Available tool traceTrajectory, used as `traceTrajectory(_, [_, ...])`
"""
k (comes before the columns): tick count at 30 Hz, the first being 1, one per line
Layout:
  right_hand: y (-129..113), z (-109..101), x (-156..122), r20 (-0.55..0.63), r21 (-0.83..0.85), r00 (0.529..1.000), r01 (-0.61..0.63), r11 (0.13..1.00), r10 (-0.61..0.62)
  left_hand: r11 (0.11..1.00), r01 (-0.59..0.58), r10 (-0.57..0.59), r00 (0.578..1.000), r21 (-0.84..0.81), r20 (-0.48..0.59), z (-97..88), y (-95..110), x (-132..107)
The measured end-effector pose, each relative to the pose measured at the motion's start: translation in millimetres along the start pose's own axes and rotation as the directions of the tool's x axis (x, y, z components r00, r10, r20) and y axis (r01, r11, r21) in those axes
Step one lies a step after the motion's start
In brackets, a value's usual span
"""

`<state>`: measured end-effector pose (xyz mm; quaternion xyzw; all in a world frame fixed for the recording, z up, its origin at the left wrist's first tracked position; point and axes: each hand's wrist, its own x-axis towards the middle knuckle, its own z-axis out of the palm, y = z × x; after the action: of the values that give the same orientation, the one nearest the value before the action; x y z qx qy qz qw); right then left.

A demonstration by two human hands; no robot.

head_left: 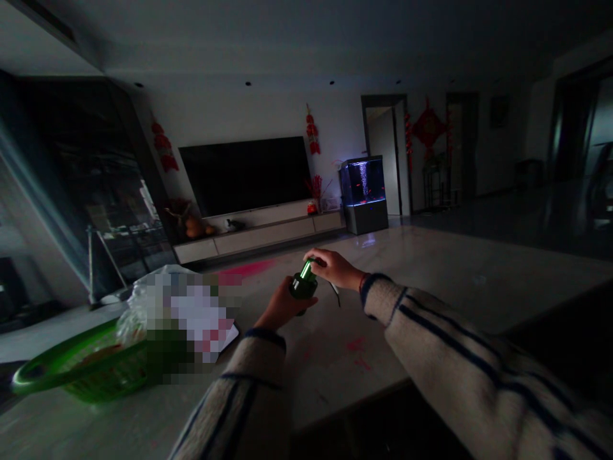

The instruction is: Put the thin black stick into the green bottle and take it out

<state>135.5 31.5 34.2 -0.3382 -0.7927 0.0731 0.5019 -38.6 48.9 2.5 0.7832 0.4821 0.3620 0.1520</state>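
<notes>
A dim living room spreads across the frame, with a long pale stone counter (431,300) running through the lower half. At the back, a large dark wall-mounted television (244,176) hangs above a low cream cabinet (258,236), and red hanging ornaments (312,131) flank it. Right of the cabinet stands a lit aquarium (363,182) on a dark base, near a doorway (385,153) and a red knot ornament (429,128). At the lower left of the counter sits a green plastic basket (90,364) with a clear plastic bag (138,306) bunched above it; a pixelated patch hides what lies beside the bag. Two striped cream knit sleeves (479,364) reach in from the bottom edge toward the middle of the frame. There, a dark green bottle (302,287) with a bright green glowing strip is held upright or slightly tilted above the counter. The left hand (282,305) wraps its closed fingers around the bottle's body, while the right hand (332,268) curls its fingers over the top, gripping it. A thin dark cord (335,295) hangs just below the right hand, and a red band (363,282) circles that wrist.
</notes>
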Motion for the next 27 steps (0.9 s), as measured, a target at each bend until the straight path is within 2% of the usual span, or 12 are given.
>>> traceTrajectory(3, [-0.1,0.0,0.2,-0.006,0.014,1.0,-0.022,1.0,0.022,1.0,0.03,-0.03,0.999,0.007,-0.011,-0.4,0.0,0.7])
traceTrajectory(10, [5.2,4.2,1.9,-0.068,-0.051,0.981,-0.187,0.981,0.183,0.999,0.041,-0.041,0.999,0.001,-0.028,-0.5,3.2,1.2])
traceTrajectory(19, [8.6,9.2,4.1,-0.07,0.153,0.985,-0.145,0.977,0.157,0.999,0.018,-0.018,1.0,0.028,0.0,-1.1,3.1,1.8])
traceTrajectory(24, [4.9,5.6,5.4,-0.012,0.187,0.986,-0.16,0.969,0.165,0.999,0.007,-0.007,1.0,0.033,-0.005,0.4,1.0,2.5])
traceTrajectory(27, [5.9,5.9,5.1,-0.017,0.196,0.984,-0.172,0.966,0.178,1.0,-0.003,0.003,1.0,0.016,-0.006,0.4,1.6,2.1])
